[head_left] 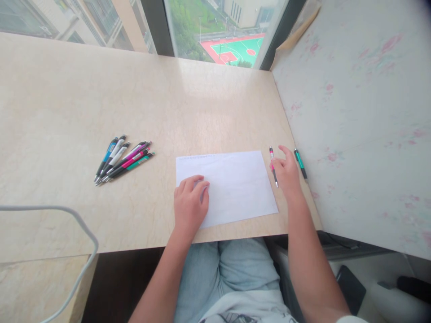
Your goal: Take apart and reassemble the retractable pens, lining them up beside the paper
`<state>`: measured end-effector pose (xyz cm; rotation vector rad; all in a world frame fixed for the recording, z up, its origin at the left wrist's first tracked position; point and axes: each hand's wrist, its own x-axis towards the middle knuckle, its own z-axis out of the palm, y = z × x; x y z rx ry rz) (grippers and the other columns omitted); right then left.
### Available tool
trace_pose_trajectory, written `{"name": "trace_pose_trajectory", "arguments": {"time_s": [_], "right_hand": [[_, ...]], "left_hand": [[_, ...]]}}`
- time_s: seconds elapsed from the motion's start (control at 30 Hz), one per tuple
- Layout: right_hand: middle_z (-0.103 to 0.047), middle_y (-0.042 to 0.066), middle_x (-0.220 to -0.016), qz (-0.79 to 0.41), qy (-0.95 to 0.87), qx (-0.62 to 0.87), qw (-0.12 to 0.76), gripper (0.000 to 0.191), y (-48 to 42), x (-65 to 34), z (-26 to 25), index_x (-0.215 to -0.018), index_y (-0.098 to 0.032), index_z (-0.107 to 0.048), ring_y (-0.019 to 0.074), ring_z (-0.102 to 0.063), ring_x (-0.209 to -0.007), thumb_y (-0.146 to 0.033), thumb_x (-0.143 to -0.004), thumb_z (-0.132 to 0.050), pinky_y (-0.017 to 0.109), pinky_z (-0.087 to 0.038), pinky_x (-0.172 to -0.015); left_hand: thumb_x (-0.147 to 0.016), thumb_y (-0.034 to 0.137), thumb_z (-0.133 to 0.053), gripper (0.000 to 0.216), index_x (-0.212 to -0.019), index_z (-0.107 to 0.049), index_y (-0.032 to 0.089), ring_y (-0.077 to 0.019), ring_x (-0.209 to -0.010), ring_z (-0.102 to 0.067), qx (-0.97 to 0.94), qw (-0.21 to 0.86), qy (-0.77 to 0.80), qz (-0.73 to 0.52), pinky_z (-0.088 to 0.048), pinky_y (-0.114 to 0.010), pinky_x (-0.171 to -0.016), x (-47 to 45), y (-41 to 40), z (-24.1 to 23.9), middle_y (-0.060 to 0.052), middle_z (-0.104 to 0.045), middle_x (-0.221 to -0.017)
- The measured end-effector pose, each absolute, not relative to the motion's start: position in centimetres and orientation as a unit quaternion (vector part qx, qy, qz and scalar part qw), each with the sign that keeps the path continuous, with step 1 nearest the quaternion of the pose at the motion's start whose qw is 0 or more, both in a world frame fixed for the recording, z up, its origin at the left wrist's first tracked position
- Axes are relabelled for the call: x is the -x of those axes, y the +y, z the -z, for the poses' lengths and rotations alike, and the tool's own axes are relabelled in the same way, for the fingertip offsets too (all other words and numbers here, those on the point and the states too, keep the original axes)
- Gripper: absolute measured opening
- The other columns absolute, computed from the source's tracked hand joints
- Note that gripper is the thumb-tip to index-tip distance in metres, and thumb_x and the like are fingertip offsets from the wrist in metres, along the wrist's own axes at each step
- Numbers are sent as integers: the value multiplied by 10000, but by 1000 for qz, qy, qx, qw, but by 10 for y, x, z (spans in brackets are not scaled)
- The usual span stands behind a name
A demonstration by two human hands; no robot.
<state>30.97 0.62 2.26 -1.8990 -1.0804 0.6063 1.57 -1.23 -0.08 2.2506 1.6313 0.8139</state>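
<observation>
A white sheet of paper lies on the stone-look counter, with a faint row of marks along its top left edge. My left hand rests on the sheet's left side, fingers loosely bent and apart, with nothing in it. To the right of the sheet, a pink and black pen lies on the counter. Over that pen's right side is my right hand, thumb and index finger spread; whether it touches the pen I cannot tell. A green and black pen lies beyond, close to the wall.
Several pens in blue, white, purple, pink and green form a fanned pile on the left of the counter. A grey cable loops over the lower left. The flowered wall bounds the right side, windows the back.
</observation>
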Motion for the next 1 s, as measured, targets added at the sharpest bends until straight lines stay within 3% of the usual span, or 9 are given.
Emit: {"name": "trace_pose_trajectory", "arguments": {"time_s": [0.13, 0.23, 0.33, 0.57, 1.0], "right_hand": [[-667, 36, -747, -84, -507, 830, 218, 468, -10, -355, -22, -1266, -159, -611, 200, -576, -679, -374, -856, -541, 368, -434, -736], [-692, 125, -936, 2, -528, 833, 166, 510, -16, -369, -16, -1315, -121, -575, 254, -604, -860, -341, -860, -512, 383, -441, -776], [-680, 162, -1012, 49, -525, 834, 162, 472, -24, -368, -10, -1261, -113, -608, 265, -594, -919, -328, -856, -500, 379, -441, -777], [-703, 127, -909, 69, -470, 871, 128, 288, -46, -366, -4, -931, -157, -717, 236, -580, -790, -313, -823, -500, 354, -399, -708], [-703, 154, -953, 127, -434, 872, 188, 305, -64, -365, 1, -1021, -133, -711, 285, -601, -888, -254, -837, -502, 399, -426, -784]], "left_hand": [[-907, 197, -569, 148, -982, -694, 224, -282, -1079, -628, -769, 123, 558, -286, -476, -449, -918, -15, -12, 1, -91, -697, -1166], [-903, 201, -576, 144, -977, -696, 225, -284, -1077, -630, -770, 121, 557, -288, -474, -449, -918, -15, -12, 2, -88, -699, -1163], [-904, 204, -575, 140, -970, -696, 226, -282, -1081, -631, -769, 121, 555, -292, -474, -448, -917, -15, -12, 2, -88, -699, -1162], [-903, 195, -568, 140, -963, -691, 225, -278, -1058, -640, -772, 115, 552, -293, -481, -435, -889, -15, -11, 0, -88, -706, -1139], [-895, 196, -581, 135, -965, -695, 217, -284, -1051, -639, -771, 120, 548, -300, -479, -447, -892, -14, -10, 1, -90, -700, -1143]]}}
